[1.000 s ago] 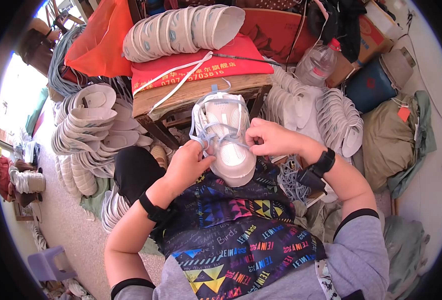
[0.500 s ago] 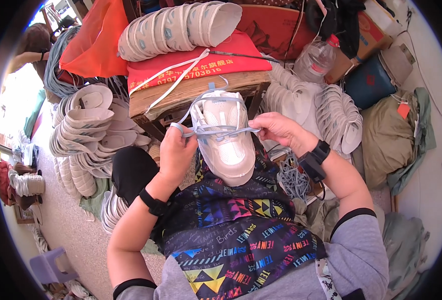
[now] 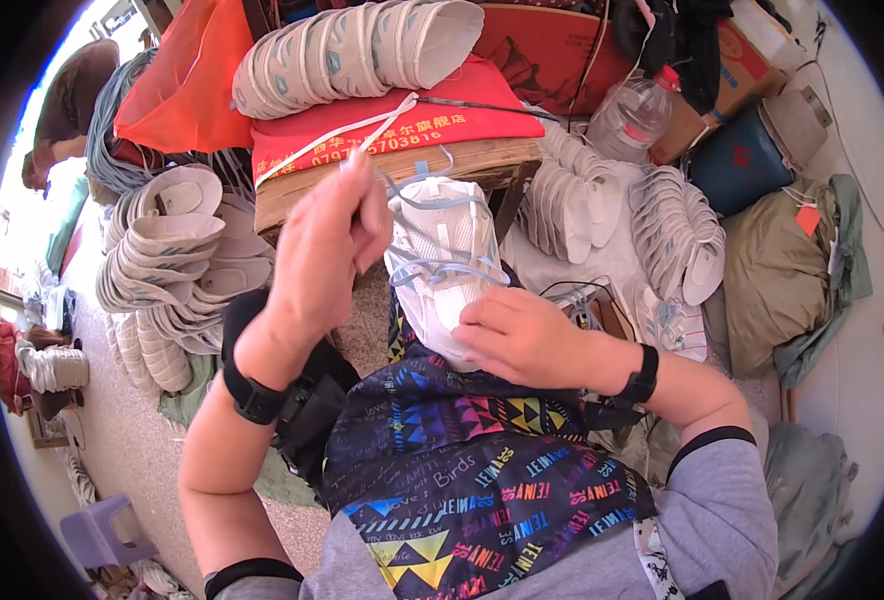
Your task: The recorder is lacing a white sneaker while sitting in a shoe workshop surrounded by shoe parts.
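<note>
A white mesh sneaker (image 3: pixel 430 225) rests toe toward me at my lap, near the wooden bench. A light blue-grey shoelace (image 3: pixel 440 270) crosses its front, and another strand leads off the upper left side. My right hand (image 3: pixel 522 335) grips the shoe's right side by the toe, fingers bent over it. Raised left of the shoe, my left hand (image 3: pixel 322 245) has its fingers pinched together, with the lace strand running up to them. Slight blur covers those fingertips, and the lace's end is hard to make out.
Stacked white shoe uppers (image 3: pixel 352 60) lie on a red cloth (image 3: pixel 492 100) over the wooden bench (image 3: pixel 312 195). More stacked uppers (image 3: pixel 167 250) stand left, others (image 3: pixel 677 235) right. A plastic bottle (image 3: pixel 630 125), a blue container (image 3: pixel 732 165) and a purple stool (image 3: pixel 107 530) are around.
My left hand has risen up and left from the lace crossing. My right hand has let go of the lace and moved down onto the shoe's toe. Both lace strands were stretched sideways before.
</note>
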{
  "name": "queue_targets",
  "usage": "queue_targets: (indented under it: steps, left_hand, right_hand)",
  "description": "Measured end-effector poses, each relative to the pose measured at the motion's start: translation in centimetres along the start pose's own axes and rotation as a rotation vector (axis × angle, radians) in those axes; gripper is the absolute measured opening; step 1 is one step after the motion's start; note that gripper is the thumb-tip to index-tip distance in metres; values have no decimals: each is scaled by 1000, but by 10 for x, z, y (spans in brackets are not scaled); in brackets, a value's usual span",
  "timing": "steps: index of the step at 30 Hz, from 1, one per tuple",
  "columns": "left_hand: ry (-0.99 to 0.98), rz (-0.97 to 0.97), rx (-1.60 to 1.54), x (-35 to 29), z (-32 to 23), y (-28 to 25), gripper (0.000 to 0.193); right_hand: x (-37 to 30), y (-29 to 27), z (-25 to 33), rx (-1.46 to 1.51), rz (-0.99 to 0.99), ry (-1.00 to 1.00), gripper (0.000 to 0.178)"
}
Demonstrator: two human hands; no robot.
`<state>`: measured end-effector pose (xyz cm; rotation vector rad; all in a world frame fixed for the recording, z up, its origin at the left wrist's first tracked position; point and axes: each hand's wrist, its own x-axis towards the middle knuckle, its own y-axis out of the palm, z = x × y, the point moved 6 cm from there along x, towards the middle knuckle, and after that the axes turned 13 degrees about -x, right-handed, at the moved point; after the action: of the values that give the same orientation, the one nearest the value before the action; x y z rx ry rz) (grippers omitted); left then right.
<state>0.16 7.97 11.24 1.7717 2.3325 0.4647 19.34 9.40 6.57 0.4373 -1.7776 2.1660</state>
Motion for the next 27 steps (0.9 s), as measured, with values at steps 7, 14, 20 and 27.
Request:
queue_targets:
  steps: [7, 14, 20, 27]
  left_hand:
    - [398, 434, -415, 5, -128, 53, 40]
    - [305, 280, -278, 8, -98, 54, 41]
    - [209, 107, -385, 11, -85, 12, 30]
    - [109, -194, -907, -15, -44, -213, 16]
  right_hand:
    - [-6, 2, 8, -77, -10, -3, 30]
    - [17, 8, -33, 195, -100, 322, 29]
    - [70, 25, -64, 851, -35, 498, 27]
    - [54, -37, -170, 1632, -408, 696, 18]
